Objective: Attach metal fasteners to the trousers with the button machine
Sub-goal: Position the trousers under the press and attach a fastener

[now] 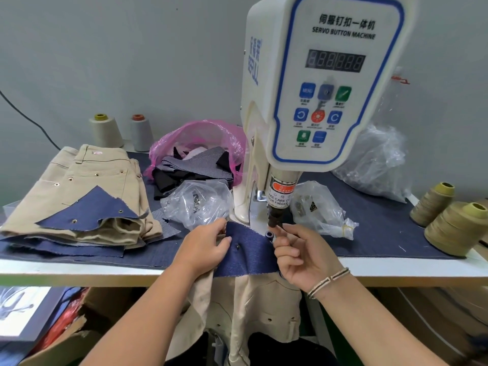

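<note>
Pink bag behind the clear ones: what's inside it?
The pink bag holds dark and grey fabric scraps spilling from its mouth, plus something pale pink. Whatever lies deeper is covered.

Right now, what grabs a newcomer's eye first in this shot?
The white button machine with its blue-edged panel towers at centre right. Below its punch, the left hand grips a blue cloth while the right hand pinches something small at the die, fingers close to the punch. At left lie folded beige trousers; a pink bag of scraps sits behind.
</note>
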### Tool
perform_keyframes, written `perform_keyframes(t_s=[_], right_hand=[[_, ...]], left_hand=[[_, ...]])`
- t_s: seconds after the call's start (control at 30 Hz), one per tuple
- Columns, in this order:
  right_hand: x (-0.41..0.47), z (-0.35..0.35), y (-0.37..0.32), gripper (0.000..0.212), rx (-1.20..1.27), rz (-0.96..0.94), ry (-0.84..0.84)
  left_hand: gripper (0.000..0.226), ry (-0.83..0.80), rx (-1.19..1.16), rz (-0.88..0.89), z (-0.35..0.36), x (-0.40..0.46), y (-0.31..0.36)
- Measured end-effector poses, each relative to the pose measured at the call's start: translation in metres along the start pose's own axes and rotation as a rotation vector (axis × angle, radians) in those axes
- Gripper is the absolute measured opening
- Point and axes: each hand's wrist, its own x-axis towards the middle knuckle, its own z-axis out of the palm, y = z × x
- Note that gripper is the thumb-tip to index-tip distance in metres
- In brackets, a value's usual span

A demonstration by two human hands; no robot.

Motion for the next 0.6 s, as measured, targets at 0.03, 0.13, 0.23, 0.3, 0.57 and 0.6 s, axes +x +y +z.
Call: perform_keyframes(t_s=[0.03, 0.13, 0.23, 0.3, 0.57, 0.6], right_hand=[[-0.001, 0.000, 0.006, 0.022, 0.041, -0.005, -0.004], [-0.002, 0.009, 0.031, 0.026, -0.019, -0.023, 0.004], [0.014, 0.034, 0.049, 0.019, -0.373, -0.149, -0.001], [0.036, 0.054, 0.053, 0.018, -0.664, -0.341, 0.043], [0.134, 0.097, 0.044, 0.027, -2.197, -0.720, 0.347], [0.142, 0.101, 0.045, 0.026, -2.256, -0.696, 0.350]], left_hand=[[0.029, 0.002, 0.001, 0.000, 0.000, 0.000, 0.000], [0.027, 0.010, 0.007, -0.011, 0.000, -0.001, 0.001], [0.021, -0.012, -0.009, -0.025, -0.001, -0.001, 0.003], [0.008, -0.072, 0.010, -0.054, -0.002, -0.001, 0.005], [0.017, -0.066, -0.034, -0.248, -0.002, -0.002, 0.008], [0.016, -0.080, -0.047, -0.285, -0.001, -0.002, 0.006]])
